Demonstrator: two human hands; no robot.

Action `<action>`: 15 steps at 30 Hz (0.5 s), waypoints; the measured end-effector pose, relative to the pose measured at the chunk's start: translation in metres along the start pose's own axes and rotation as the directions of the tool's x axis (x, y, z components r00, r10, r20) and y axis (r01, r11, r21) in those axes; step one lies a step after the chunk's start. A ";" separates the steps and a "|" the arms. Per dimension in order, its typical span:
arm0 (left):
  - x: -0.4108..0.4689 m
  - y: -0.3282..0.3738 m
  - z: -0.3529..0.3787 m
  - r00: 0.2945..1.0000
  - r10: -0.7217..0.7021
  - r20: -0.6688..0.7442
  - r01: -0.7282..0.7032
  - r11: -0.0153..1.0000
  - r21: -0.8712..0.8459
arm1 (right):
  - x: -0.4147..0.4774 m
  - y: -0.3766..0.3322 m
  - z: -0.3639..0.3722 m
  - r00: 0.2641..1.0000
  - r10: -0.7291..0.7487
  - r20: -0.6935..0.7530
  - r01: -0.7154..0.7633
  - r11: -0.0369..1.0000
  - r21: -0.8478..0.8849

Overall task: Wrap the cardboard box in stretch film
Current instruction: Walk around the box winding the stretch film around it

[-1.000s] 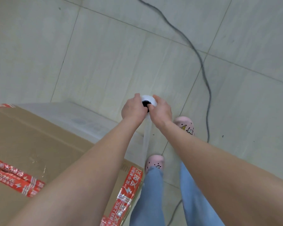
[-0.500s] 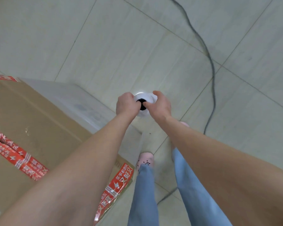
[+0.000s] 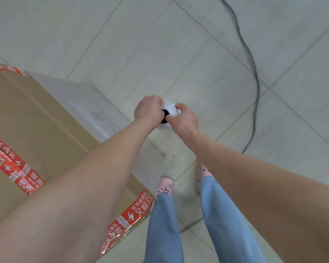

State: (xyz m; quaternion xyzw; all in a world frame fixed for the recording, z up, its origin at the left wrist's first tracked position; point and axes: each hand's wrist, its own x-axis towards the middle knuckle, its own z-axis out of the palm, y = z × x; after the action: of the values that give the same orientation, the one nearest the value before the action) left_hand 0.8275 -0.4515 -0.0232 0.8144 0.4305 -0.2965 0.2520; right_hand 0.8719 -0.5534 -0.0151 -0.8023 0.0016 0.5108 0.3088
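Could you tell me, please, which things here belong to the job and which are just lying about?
Job: brown cardboard box with red tape; white stretch-film roll with black core, gripped by left hand and right hand; clear film across the box's side.
Lying about: dark cable on pale tiled floor.

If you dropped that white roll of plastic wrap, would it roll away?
Probably. The stretch film roll looks round, so on the smooth floor it may roll. The film on the cardboard box looks thin and see-through, so it is probably floppy.
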 end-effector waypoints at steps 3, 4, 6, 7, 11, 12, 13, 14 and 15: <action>0.000 -0.012 0.000 0.997 -0.077 -0.015 0.076 0.993 -0.090 | 0.002 -0.007 0.004 1.000 -0.017 0.006 0.017 0.999 -0.041; -0.001 -0.016 0.000 0.994 -0.112 -0.012 0.109 0.983 -0.147 | 0.002 -0.009 0.007 1.000 -0.023 0.010 0.024 0.999 -0.047; -0.002 -0.023 -0.002 0.982 -0.188 -0.015 0.176 0.944 -0.280 | 0.003 -0.013 0.012 0.999 -0.040 0.015 0.040 0.999 -0.030; -0.003 -0.027 -0.003 0.973 -0.229 -0.018 0.209 0.915 -0.346 | 0.004 -0.016 0.015 0.998 -0.054 0.021 0.054 0.998 -0.020; 0.001 -0.046 -0.011 0.908 -0.417 0.044 0.360 0.721 -0.592 | 0.010 -0.032 0.025 0.993 -0.084 0.083 0.092 0.991 -0.098; 0.003 -0.051 -0.014 0.891 -0.447 0.077 0.389 0.667 -0.636 | 0.012 -0.036 0.029 0.991 -0.085 0.102 0.096 0.989 -0.116; 0.003 -0.054 -0.016 0.882 -0.460 0.107 0.408 0.629 -0.662 | 0.014 -0.041 0.032 0.990 -0.084 0.113 0.099 0.986 -0.133; 0.003 -0.055 -0.018 0.882 -0.453 0.130 0.415 0.614 -0.671 | 0.015 -0.046 0.035 0.990 -0.081 0.114 0.099 0.983 -0.157; 0.002 -0.055 -0.019 0.888 -0.438 0.144 0.411 0.613 -0.674 | 0.016 -0.050 0.037 0.991 -0.078 0.106 0.098 0.976 -0.196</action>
State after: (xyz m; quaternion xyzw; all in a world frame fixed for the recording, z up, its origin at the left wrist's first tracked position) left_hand 0.7872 -0.4103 -0.0203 0.5414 0.6934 -0.1518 0.4506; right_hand 0.8650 -0.4895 -0.0138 -0.8028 -0.1007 0.5326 0.2484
